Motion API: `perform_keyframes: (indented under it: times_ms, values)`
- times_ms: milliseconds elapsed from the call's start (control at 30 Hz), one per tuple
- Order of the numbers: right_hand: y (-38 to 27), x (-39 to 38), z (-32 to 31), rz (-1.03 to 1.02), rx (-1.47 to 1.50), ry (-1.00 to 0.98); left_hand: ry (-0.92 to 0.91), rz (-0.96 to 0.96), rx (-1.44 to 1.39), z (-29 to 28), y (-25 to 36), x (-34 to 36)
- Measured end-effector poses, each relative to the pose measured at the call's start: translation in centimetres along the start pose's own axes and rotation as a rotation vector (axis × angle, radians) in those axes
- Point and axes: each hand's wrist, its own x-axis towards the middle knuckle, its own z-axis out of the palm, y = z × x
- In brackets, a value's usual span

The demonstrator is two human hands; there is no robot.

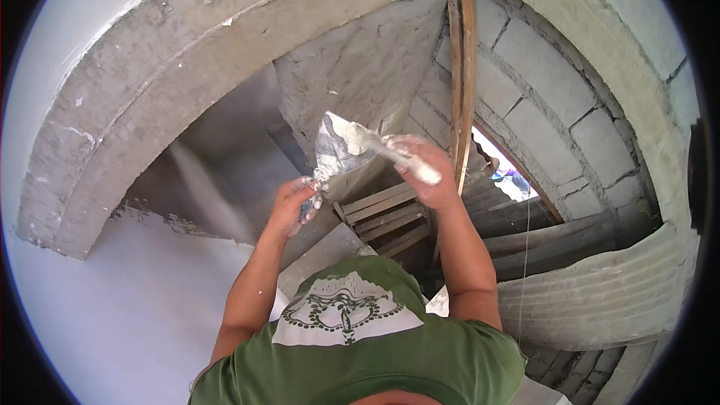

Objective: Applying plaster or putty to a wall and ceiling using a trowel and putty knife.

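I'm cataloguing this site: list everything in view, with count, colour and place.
Scraper: 1, grey blade, centre
Paste: some, off-white, on the scraper
Wooden posts: 2, brown, upper right of centre
Wooden slats: several, weathered brown, below the scraper
Bright opening: 1, mostly white, right of the posts
Block wall: 1, grey, right
Rough wall: 1, grey, upper centre
Concrete beam: 1, grey, upper left
Smooth wall: 1, white, lower left
Wavy sheet: 1, grey, lower right
Cord: 1, pale, right
Shirt: 1, green with pale print, bottom
Left hand: 1, white-smeared, near the scraper; grip unclear
Right hand: 1, bare, gripping the scraper
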Motion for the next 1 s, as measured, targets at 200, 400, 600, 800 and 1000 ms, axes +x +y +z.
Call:
perform_keyframes:
  times_ms: [200,400,600,800,1000]
  values:
    - [4.0,-2.3,0.5,0.093,-0.255,-0.014,-0.029,0.068,0.044,0.4,1.6,-1.6]
    - [5.4,-4.0,5.7,0.926,1.122,0.632,0.296,0.951,0.901,1.3,3.3,-0.6]
    - [3.3,-1.5,8.9,0.902,1.525,0.481,0.213,1.171,1.221,-0.9,2.5,1.2]
    - [4.4,1.4,7.6,0.838,1.524,0.321,0.303,1.143,1.390,-4.0,3.4,2.7]
    - [2.7,15.5,-2.5,0.359,1.420,0.380,0.469,0.681,1.340,-10.6,-3.3,0.9]
